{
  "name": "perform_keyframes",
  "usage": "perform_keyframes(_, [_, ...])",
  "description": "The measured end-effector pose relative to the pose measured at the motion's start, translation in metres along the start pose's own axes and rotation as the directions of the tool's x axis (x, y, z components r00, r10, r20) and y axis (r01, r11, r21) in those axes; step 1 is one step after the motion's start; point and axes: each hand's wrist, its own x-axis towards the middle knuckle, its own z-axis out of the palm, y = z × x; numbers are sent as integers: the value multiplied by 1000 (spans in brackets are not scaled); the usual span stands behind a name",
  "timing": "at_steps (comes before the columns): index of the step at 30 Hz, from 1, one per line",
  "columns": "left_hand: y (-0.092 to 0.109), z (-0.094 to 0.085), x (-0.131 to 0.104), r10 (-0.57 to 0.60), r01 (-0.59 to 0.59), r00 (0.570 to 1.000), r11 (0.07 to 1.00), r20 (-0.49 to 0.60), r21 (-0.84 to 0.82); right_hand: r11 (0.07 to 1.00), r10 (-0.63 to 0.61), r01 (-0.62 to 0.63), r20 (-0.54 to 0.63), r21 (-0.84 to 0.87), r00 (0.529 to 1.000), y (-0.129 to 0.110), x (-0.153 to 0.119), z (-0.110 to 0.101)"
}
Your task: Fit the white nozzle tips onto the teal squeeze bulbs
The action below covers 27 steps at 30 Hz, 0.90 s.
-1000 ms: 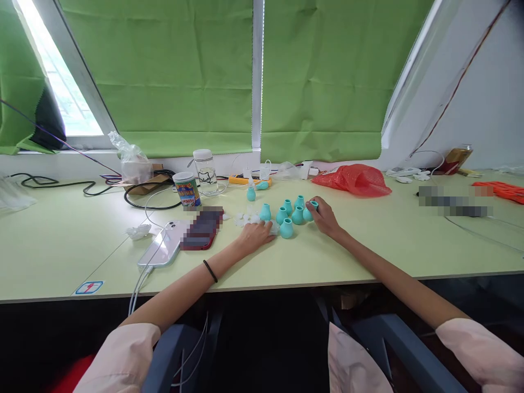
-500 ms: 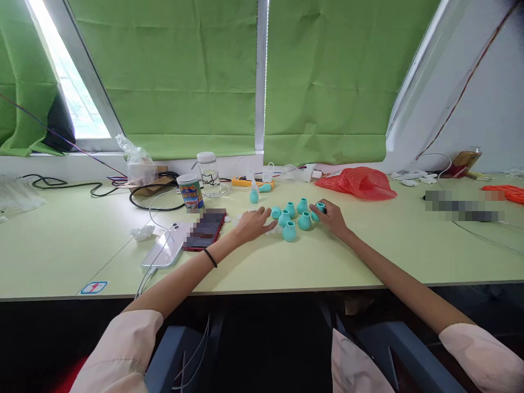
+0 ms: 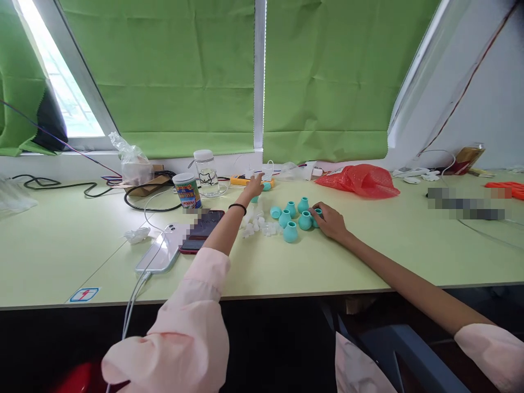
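My left hand [image 3: 254,187] reaches out to the back of the table, fingers stretched forward. It is over a small teal bulb [image 3: 255,200], which it partly covers; whether it touches the bulb is hard to make out. My right hand [image 3: 331,220] rests on the table with its fingers curled round a teal rubber bulb [image 3: 316,219] at the right of the group. Several more open-necked teal bulbs [image 3: 290,232] stand beside it, and one bulb [image 3: 275,212] lies tipped over. Left of them are small clear-white plastic pieces [image 3: 258,222] in a loose pile.
Phones [image 3: 158,248] with white cables lie at the left, near a printed tub [image 3: 187,191] and a lidded clear jar [image 3: 207,173]. Behind my left hand is a yellow tool [image 3: 240,181]. A red plastic bag [image 3: 360,181] sits at the back right.
My left hand has moved forward from the plastic pieces to the bulb at the back, uncovering the pile. My right hand has lowered its bulb slightly toward the group.
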Motion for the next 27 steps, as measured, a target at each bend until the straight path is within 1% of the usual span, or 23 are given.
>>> perform_keyframes(2, [2,4,2,31,-31,999,999,-10,-24,999,-11,13,-82,31,997,0,-1,-1])
perform_keyframes(3, [4,4,1,44,-44,999,999,-20,-27,999,-20,27,-144,41,989,0,0,-2])
perform_keyframes(5, [9,-1,-4,92,-95,994,994,-63,-48,995,-70,88,-294,49,953,-1,1,-4])
perform_keyframes(6, [14,-7,-8,121,-127,988,990,-98,-67,989,-114,141,-370,48,922,-3,1,-6])
perform_keyframes(7, [19,-15,-13,170,-191,970,975,-176,-115,978,-164,204,-438,46,884,-7,2,-8])
perform_keyframes(8, [26,-25,-19,175,-228,946,957,-272,-179,963,-212,267,-494,42,843,-12,2,-11])
perform_keyframes(9, [35,-36,-27,161,-263,920,930,-357,-257,945,-256,325,-536,38,805,-19,1,-15])
perform_keyframes(10, [44,-49,-37,138,-295,899,892,-416,-342,928,-288,371,-566,34,772,-28,0,-20])
perform_keyframes(11, [55,-62,-49,115,-320,889,848,-442,-423,914,-311,404,-583,32,750,-39,-2,-25])
perform_keyframes(12, [67,-74,-63,95,-335,889,801,-448,-496,904,-324,426,-591,38,739,-51,-6,-31])
perform_keyframes(13, [79,-86,-78,110,-351,901,754,-420,-556,894,-332,445,-589,53,737,-63,-10,-37])
perform_keyframes(14, [90,-96,-96,148,-362,915,708,-374,-606,888,-330,453,-570,84,753,-76,-15,-44])
perform_keyframes(15, [100,-104,-113,178,-363,926,668,-334,-649,882,-324,455,-539,126,778,-88,-20,-50])
perform_keyframes(16, [108,-110,-131,207,-364,930,638,-304,-679,878,-313,444,-486,179,816,-99,-26,-56])
perform_keyframes(18, [118,-115,-160,246,-374,927,617,-282,-692,849,-341,440,-335,291,879,-116,-37,-63])
perform_keyframes(19, [120,-115,-171,249,-383,923,633,-292,-673,828,-364,434,-247,355,898,-122,-42,-65])
perform_keyframes(20, [119,-113,-179,254,-392,919,671,-302,-629,806,-388,423,-171,413,906,-126,-47,-66])
perform_keyframes(22, [113,-107,-186,257,-399,908,771,-331,-496,779,-418,394,-65,488,906,-128,-55,-63])
perform_keyframes(23, [109,-104,-185,264,-390,909,813,-323,-433,778,-426,389,-41,494,904,-128,-58,-61])
perform_keyframes(25, [100,-97,-180,298,-370,921,871,-249,-324,796,-444,415,-41,439,895,-124,-61,-53])
perform_keyframes(27, [93,-89,-174,340,-362,931,910,-134,-204,828,-472,480,-102,290,876,-118,-62,-44])
